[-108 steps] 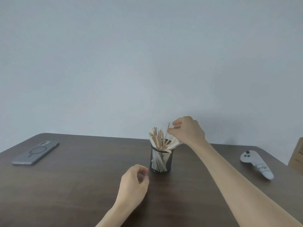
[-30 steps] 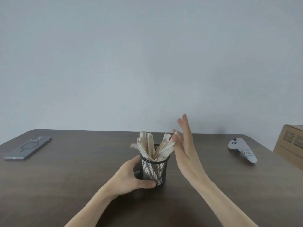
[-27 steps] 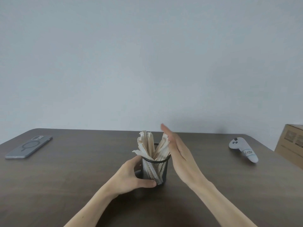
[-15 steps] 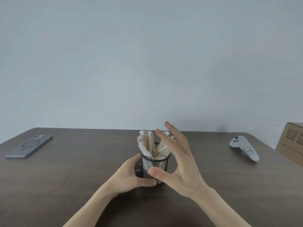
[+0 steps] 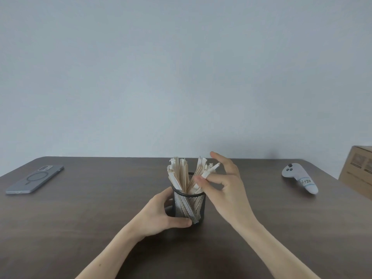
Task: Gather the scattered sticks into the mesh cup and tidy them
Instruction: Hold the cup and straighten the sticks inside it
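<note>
Sticks [image 5: 182,176] stand bunched in the black mesh cup [image 5: 189,206], mid-table [image 5: 80,228], fanned into two clumps w/ a gap between. Left hand [image 5: 159,215] wraps the cup's left side, thumb across its base, fingers curled behind. Right hand [image 5: 225,188] sits just right of the cup, thumb + a finger touching the rightmost sticks' tops, other fingers spread loose; can't tell if it's pinching one. Phone [image 5: 34,181] far left, white controller [image 5: 300,180] far right, cardboard box [image 5: 360,170] at the right edge.
</note>
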